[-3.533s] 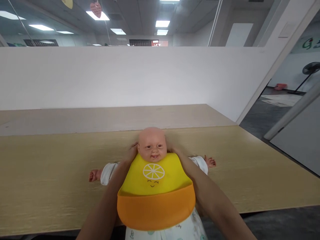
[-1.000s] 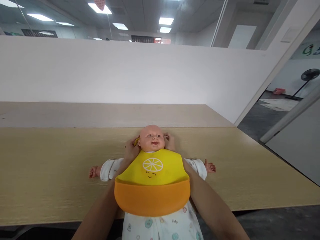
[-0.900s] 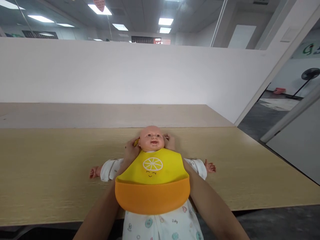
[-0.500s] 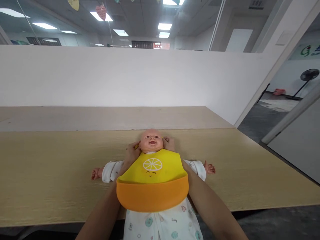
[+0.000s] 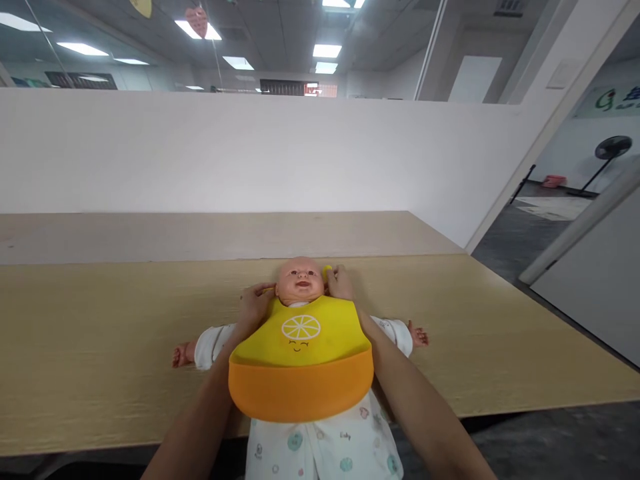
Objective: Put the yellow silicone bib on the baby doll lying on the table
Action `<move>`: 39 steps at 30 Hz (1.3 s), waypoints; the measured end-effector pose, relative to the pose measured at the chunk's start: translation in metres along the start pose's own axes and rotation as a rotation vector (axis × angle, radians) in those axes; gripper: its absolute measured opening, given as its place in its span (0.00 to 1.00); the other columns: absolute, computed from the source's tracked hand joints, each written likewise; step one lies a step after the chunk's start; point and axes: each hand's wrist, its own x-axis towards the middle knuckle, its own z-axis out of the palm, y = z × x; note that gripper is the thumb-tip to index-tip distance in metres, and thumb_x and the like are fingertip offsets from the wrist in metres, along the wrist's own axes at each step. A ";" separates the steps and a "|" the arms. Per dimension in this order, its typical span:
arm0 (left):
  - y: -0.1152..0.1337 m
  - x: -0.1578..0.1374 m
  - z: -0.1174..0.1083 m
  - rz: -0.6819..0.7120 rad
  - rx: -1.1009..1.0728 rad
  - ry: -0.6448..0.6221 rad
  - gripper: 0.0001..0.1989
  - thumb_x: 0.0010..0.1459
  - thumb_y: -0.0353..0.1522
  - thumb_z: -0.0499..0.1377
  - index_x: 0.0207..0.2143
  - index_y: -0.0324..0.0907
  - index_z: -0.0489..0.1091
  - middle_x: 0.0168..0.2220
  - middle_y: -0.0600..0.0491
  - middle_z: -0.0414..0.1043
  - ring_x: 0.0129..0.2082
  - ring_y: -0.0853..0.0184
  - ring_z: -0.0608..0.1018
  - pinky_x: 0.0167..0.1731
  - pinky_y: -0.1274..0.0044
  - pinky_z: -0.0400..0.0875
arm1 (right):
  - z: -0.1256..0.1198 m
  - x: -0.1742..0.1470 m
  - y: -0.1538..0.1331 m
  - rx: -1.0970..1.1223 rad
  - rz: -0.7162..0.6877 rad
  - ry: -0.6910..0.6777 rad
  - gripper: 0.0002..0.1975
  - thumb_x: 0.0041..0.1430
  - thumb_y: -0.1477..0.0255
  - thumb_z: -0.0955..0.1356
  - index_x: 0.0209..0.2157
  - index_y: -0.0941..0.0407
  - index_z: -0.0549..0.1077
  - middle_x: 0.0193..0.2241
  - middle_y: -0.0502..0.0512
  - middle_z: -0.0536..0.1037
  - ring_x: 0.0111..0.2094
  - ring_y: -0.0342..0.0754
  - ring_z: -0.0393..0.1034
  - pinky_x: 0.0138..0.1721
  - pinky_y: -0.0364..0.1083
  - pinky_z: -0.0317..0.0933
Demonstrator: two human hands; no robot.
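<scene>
A baby doll [image 5: 300, 277] in white printed clothes lies face up on the table, arms spread. Over its chest rests a yellow silicone bib [image 5: 303, 343] with a lemon-slice print and an orange catch pocket. Beside the doll's head, at the picture's left, my left hand [image 5: 256, 303] pinches a thin yellow strap of the bib. On the other side my right hand [image 5: 341, 283] has its fingers closed at the other strap, whose yellow end [image 5: 327, 271] shows above them. The part of the straps behind the doll's neck is hidden.
The wooden table [image 5: 125, 333] meets a pale ledge [image 5: 200, 233] and a white wall [image 5: 250, 153] with glass above it. At the right, a doorway shows a standing fan [image 5: 613, 148] and a red bin [image 5: 554, 181] on the floor.
My left hand has moved slightly outward to the left from the doll's head. My right hand has shifted up a little, and more of the yellow strap end shows there.
</scene>
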 end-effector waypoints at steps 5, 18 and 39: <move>0.009 0.001 -0.017 0.103 -0.359 0.052 0.28 0.39 0.38 0.63 0.44 0.36 0.69 0.26 0.52 0.73 0.22 0.71 0.71 0.22 0.82 0.63 | -0.030 0.001 -0.014 0.353 -0.091 0.027 0.23 0.49 0.55 0.65 0.30 0.64 0.66 0.26 0.51 0.68 0.24 0.29 0.53 0.26 0.31 0.49; 0.095 -0.069 -0.033 0.539 -0.068 -0.260 0.30 0.50 0.43 0.59 0.52 0.37 0.61 0.34 0.47 0.75 0.32 0.67 0.76 0.31 0.81 0.69 | -0.068 -0.069 -0.101 0.140 -0.669 -0.349 0.14 0.51 0.64 0.67 0.30 0.62 0.69 0.42 0.53 0.69 0.40 0.32 0.63 0.44 0.33 0.57; -0.016 -0.115 -0.097 0.154 0.164 -0.008 0.20 0.44 0.48 0.57 0.30 0.42 0.72 0.21 0.55 0.72 0.24 0.66 0.74 0.28 0.76 0.70 | -0.205 -0.054 -0.154 0.210 -0.435 -0.149 0.21 0.36 0.66 0.75 0.27 0.66 0.67 0.21 0.53 0.70 0.19 0.29 0.60 0.17 0.30 0.50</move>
